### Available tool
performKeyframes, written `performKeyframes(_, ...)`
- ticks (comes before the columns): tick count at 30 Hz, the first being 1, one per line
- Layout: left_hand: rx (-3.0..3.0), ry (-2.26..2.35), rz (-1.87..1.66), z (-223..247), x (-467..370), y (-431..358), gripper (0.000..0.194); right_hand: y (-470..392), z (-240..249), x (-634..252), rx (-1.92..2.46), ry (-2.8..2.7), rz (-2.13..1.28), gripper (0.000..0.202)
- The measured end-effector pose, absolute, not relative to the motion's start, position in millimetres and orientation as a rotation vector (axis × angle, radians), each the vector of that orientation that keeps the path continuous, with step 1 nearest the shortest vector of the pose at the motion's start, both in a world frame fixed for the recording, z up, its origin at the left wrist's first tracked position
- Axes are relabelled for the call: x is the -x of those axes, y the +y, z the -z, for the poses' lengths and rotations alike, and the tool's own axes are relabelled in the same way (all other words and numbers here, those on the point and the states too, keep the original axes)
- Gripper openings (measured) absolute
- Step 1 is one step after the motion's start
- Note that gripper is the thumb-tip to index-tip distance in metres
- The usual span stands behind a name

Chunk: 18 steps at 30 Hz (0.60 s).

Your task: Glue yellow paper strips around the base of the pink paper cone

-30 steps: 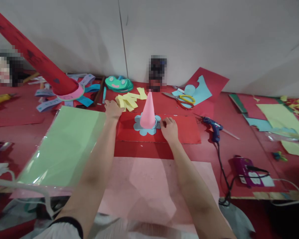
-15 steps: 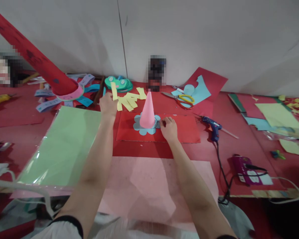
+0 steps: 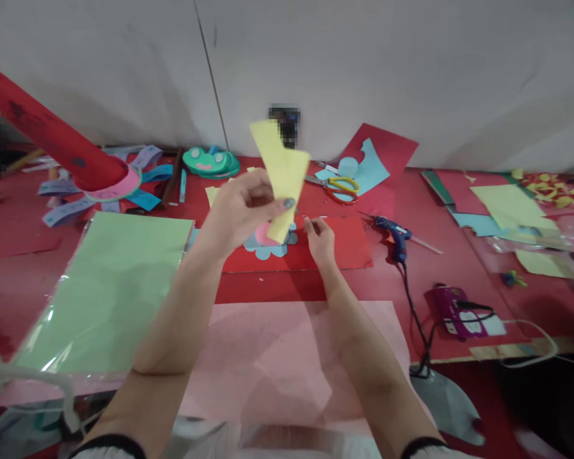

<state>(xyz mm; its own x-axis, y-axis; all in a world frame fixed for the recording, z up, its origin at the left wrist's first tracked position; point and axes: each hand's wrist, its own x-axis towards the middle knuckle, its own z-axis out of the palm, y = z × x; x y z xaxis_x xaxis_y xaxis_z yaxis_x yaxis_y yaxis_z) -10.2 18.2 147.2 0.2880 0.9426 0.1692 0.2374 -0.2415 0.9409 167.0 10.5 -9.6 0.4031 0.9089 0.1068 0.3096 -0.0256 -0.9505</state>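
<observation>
Yellow paper strip point(image 3: 280, 175) is up in the air, mid-frame, above the desk point(image 3: 459, 255), pinched at its lower part by the left hand point(image 3: 239, 210) — grip clenched on it, thumb on the near face, other fingers hidden behind. Strip tilts, top end leaning left, and it blocks most of the pink cone point(image 3: 266, 234); only a bit of the cone's base shows under the hand, sitting on the blue flower cutout point(image 3: 268, 247), itself partly covered. Right hand point(image 3: 319, 239) low on the red sheet point(image 3: 344, 248), just right of the flower, fingertips bunched — too small to tell if it's holding anything. Behind, more yellow strips point(image 3: 213, 193), mostly hidden by the left hand. Further out: scissors point(image 3: 335, 187), blue glue gun point(image 3: 395, 231) w/ cord running off the desk edge, green sheet in plastic point(image 3: 105, 293) on the left, pink sheet point(image 3: 287, 357) nearest. Red tube point(image 3: 48, 137) is cut off at the top-left edge. Dark object by the wall is blurred out.
</observation>
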Motion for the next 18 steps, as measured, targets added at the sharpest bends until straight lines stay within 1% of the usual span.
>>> performKeyframes(2,-1.685,1.022,-0.791,-140.6,-1.4,13.1,0.020,11.6,6.3,-168.4,1.487,-1.013,-0.750,0.043)
performKeyframes(4,-1.675,1.009,-0.650,-128.5,-12.8,13.0,0.015,12.2,2.4,-170.4,1.414,-0.940,-0.821,0.047)
performKeyframes(7,-1.627,1.044,-0.516,-109.6,-24.9,17.5,0.006,11.2,-4.2,-174.6,1.272,-0.872,-0.952,0.057)
performKeyframes(9,-1.631,1.108,-0.505,-102.3,-28.0,20.5,0.003,9.2,-8.1,-177.2,1.187,-0.876,-0.995,0.061)
performKeyframes(12,-1.681,1.185,-0.513,-101.2,-27.0,22.7,0.013,5.1,-11.3,-178.7,1.153,-0.971,-0.982,0.055)
performKeyframes(15,-1.737,1.224,-0.435,-104.7,-23.9,22.7,0.025,1.6,-11.3,-175.9,1.137,-1.047,-1.000,0.047)
performKeyframes(18,-1.868,1.251,-0.352,-104.6,-21.7,22.5,0.031,0.3,-9.3,-171.2,1.122,-1.064,-1.044,0.041)
